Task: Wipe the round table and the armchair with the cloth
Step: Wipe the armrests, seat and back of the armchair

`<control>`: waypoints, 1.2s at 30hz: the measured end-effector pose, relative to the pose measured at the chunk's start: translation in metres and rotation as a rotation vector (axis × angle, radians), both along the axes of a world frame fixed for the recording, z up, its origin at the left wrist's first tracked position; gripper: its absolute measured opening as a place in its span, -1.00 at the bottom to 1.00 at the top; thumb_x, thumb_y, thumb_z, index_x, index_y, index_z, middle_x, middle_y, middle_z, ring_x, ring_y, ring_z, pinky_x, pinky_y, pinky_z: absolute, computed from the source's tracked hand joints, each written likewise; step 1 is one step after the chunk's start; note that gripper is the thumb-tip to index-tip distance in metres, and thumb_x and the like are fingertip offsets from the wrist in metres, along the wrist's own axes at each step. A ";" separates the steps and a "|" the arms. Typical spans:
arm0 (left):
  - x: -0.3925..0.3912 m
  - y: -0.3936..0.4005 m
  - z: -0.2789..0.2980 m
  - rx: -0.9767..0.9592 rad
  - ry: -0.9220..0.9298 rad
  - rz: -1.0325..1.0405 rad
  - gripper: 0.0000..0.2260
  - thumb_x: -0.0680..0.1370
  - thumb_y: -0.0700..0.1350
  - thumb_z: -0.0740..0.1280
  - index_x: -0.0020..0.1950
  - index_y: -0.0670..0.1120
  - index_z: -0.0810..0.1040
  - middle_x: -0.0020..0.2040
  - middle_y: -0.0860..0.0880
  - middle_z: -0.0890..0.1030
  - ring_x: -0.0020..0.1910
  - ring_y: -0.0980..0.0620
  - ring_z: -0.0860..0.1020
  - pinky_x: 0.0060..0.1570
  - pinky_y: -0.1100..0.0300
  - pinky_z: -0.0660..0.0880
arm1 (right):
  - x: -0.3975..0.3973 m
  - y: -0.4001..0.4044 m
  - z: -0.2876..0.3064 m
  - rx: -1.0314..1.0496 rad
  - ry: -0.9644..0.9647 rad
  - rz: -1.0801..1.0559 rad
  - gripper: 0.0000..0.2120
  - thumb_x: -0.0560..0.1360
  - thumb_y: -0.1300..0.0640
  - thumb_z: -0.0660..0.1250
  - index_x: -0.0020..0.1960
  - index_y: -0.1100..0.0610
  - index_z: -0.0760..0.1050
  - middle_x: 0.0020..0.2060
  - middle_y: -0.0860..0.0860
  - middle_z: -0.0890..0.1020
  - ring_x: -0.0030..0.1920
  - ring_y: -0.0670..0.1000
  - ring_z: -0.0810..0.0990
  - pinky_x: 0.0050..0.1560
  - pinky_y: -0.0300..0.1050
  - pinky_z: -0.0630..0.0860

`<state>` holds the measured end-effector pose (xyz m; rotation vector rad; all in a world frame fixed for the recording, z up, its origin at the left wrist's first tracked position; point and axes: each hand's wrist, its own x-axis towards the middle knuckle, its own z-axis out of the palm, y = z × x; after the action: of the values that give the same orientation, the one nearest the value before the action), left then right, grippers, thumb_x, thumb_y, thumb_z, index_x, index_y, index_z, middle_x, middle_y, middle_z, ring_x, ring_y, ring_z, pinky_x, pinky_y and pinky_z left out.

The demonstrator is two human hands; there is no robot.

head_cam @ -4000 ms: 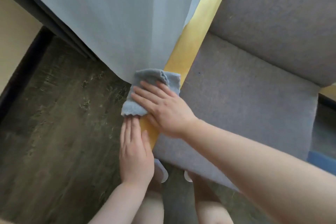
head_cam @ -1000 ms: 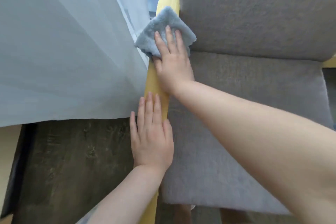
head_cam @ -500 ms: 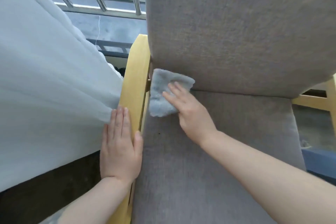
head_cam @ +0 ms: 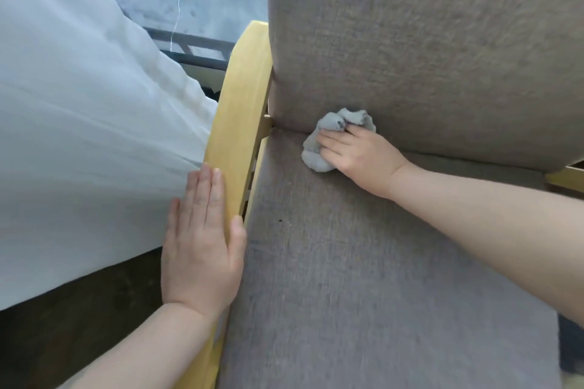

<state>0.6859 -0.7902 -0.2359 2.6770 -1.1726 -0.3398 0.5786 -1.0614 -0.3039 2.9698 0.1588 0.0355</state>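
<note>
Bunching the small grey-blue fleecy cloth (head_cam: 328, 139) into a wad, the right hand (head_cam: 357, 156) is now gripping it with curled fingers and pressing it into the crease where the grey fabric seat cushion (head_cam: 363, 278) of the armchair is meeting the grey backrest (head_cam: 426, 41), having come off the pale yellow wooden armrest (head_cam: 235, 123) it was wiping a second ago. The left hand (head_cam: 200, 246) is still lying flat, fingers straight and together, on that armrest beside the white sheer curtain (head_cam: 79, 123). That is suggesting the armrest pass is done and the upholstery is starting; the round table is not showing here.
</note>
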 end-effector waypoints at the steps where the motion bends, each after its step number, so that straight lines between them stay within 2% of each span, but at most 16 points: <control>1: -0.001 0.001 0.000 0.016 -0.011 -0.011 -0.46 0.60 0.02 -0.05 0.56 -0.15 0.08 0.57 -0.05 0.05 0.55 0.05 -0.04 0.49 -0.03 -0.02 | -0.006 0.004 0.009 0.072 -0.035 -0.020 -0.70 0.54 0.35 0.10 0.00 0.27 0.61 0.15 0.18 0.62 0.18 0.14 0.59 0.23 0.06 0.48; 3: 0.002 -0.003 0.002 0.020 -0.022 -0.093 -0.46 0.61 0.02 -0.04 0.57 -0.14 0.06 0.58 -0.05 0.03 0.55 0.04 -0.06 0.49 -0.01 -0.05 | -0.004 0.012 0.037 0.210 -0.248 -0.012 -0.64 0.61 0.39 0.04 0.08 0.27 0.61 0.18 0.17 0.60 0.21 0.15 0.57 0.28 0.08 0.45; 5: 0.013 -0.017 0.004 -0.021 -0.025 -0.216 -0.47 0.61 0.00 0.03 0.57 -0.11 0.08 0.57 -0.03 0.06 0.55 0.03 -0.02 0.49 0.02 -0.03 | 0.014 0.020 0.064 0.221 -0.462 0.082 -0.72 0.61 0.35 0.15 0.18 0.24 0.59 0.24 0.13 0.56 0.29 0.12 0.51 0.36 0.06 0.36; 7: 0.032 -0.039 0.002 -0.082 -0.031 -0.258 -0.48 0.59 -0.05 0.06 0.55 -0.13 0.13 0.56 -0.04 0.10 0.55 0.01 0.03 0.49 0.04 0.00 | 0.034 0.017 0.065 0.136 -0.489 0.155 -0.77 0.61 0.30 0.21 0.17 0.20 0.60 0.29 0.11 0.52 0.34 0.10 0.46 0.39 0.06 0.31; 9: 0.045 -0.056 0.000 -0.063 -0.050 -0.239 -0.47 0.59 -0.04 0.04 0.56 -0.13 0.13 0.56 -0.04 0.11 0.55 0.02 0.03 0.49 0.04 0.00 | 0.046 0.003 0.044 -0.036 -0.311 0.103 -0.79 0.62 0.27 0.19 0.03 0.21 0.61 0.34 0.14 0.48 0.40 0.13 0.39 0.41 0.11 0.29; 11: 0.048 -0.061 -0.005 -0.021 -0.071 -0.223 -0.45 0.59 0.00 0.05 0.57 -0.10 0.09 0.57 -0.02 0.08 0.55 0.04 -0.01 0.50 0.08 -0.06 | 0.048 -0.007 0.025 -0.144 -0.092 0.024 -0.82 0.60 0.26 0.18 -0.02 0.24 0.56 0.38 0.17 0.42 0.44 0.15 0.31 0.45 0.13 0.20; 13: 0.047 -0.059 -0.007 -0.025 -0.068 -0.231 -0.44 0.58 0.00 0.06 0.57 -0.09 0.07 0.57 0.00 0.06 0.55 0.06 -0.03 0.49 0.12 -0.11 | 0.034 -0.011 0.013 -0.168 0.052 0.016 -0.86 0.56 0.26 0.20 0.00 0.26 0.53 0.35 0.21 0.45 0.40 0.19 0.36 0.47 0.14 0.14; 17: 0.047 -0.058 -0.006 -0.070 -0.075 -0.235 -0.44 0.58 -0.01 0.08 0.57 -0.08 0.08 0.57 0.00 0.07 0.55 0.07 -0.03 0.49 0.14 -0.13 | -0.045 -0.021 0.019 -0.213 0.389 -0.046 -0.73 0.52 0.23 0.13 0.08 0.28 0.54 0.26 0.25 0.52 0.27 0.23 0.48 0.39 0.19 0.22; 19: 0.046 -0.058 -0.007 -0.074 -0.083 -0.229 -0.44 0.57 -0.02 0.09 0.57 -0.09 0.09 0.57 -0.01 0.08 0.55 0.06 -0.01 0.49 0.14 -0.11 | -0.076 -0.033 0.036 -0.207 0.427 -0.071 -0.76 0.49 0.26 0.18 0.06 0.31 0.55 0.25 0.28 0.52 0.27 0.25 0.48 0.36 0.17 0.23; 22: 0.046 -0.059 -0.007 -0.074 -0.076 -0.230 -0.44 0.57 -0.03 0.09 0.57 -0.10 0.10 0.57 -0.02 0.09 0.55 0.05 0.00 0.50 0.11 -0.08 | -0.065 -0.032 0.065 0.004 0.207 0.072 -0.76 0.55 0.30 0.02 -0.01 0.30 0.45 0.33 0.32 0.41 0.41 0.23 0.32 0.44 0.14 0.15; 24: 0.046 -0.059 -0.007 -0.077 -0.081 -0.226 -0.44 0.56 -0.02 0.10 0.56 -0.10 0.11 0.57 -0.02 0.10 0.55 0.04 0.02 0.50 0.10 -0.07 | -0.022 -0.014 0.080 0.137 -0.001 0.191 -0.72 0.62 0.30 0.02 0.00 0.31 0.50 0.39 0.26 0.37 0.46 0.17 0.24 0.50 0.06 0.08; 27: 0.046 -0.060 -0.007 -0.092 -0.078 -0.232 -0.44 0.56 -0.02 0.11 0.56 -0.11 0.14 0.56 -0.03 0.13 0.54 0.04 0.04 0.49 0.10 -0.05 | 0.040 -0.002 0.068 0.033 -0.230 0.221 -0.75 0.66 0.27 0.10 -0.03 0.26 0.54 0.38 0.17 0.41 0.44 0.15 0.31 0.49 0.05 0.13; 29: 0.046 -0.060 -0.006 -0.090 -0.074 -0.224 -0.43 0.56 -0.03 0.12 0.56 -0.10 0.13 0.56 -0.02 0.12 0.55 0.05 0.02 0.49 0.11 -0.06 | 0.058 -0.005 0.043 -0.110 -0.172 0.115 -0.84 0.63 0.26 0.15 -0.01 0.22 0.51 0.39 0.14 0.41 0.44 0.15 0.32 0.48 0.08 0.14; 30: 0.047 -0.060 -0.006 -0.088 -0.074 -0.220 -0.43 0.56 -0.03 0.12 0.56 -0.09 0.12 0.56 -0.01 0.11 0.55 0.06 0.02 0.50 0.12 -0.07 | 0.057 -0.008 0.030 -0.183 -0.106 0.059 -0.88 0.60 0.24 0.17 0.07 0.21 0.47 0.42 0.13 0.37 0.46 0.15 0.28 0.48 0.09 0.11; 33: 0.046 -0.060 -0.006 -0.095 -0.075 -0.219 -0.43 0.56 -0.03 0.11 0.56 -0.09 0.12 0.57 0.00 0.10 0.55 0.06 0.01 0.50 0.14 -0.08 | 0.041 -0.015 0.005 -0.368 0.008 0.005 -0.68 0.55 0.15 0.19 0.27 0.15 0.23 0.49 0.07 0.27 0.48 0.12 0.23 0.48 0.10 0.11; 36: 0.044 -0.060 -0.005 -0.099 -0.080 -0.217 -0.44 0.56 -0.03 0.10 0.56 -0.09 0.12 0.57 0.00 0.11 0.55 0.06 0.01 0.49 0.15 -0.09 | 0.049 -0.009 0.012 -0.448 -0.073 0.033 -0.54 0.57 0.18 0.16 0.45 0.04 0.19 0.44 -0.01 0.35 0.42 0.05 0.33 0.40 -0.01 0.24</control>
<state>0.7301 -0.8503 -0.2413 2.5049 -1.4676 -0.2025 0.6273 -1.0704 -0.2923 2.5156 0.1794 0.0983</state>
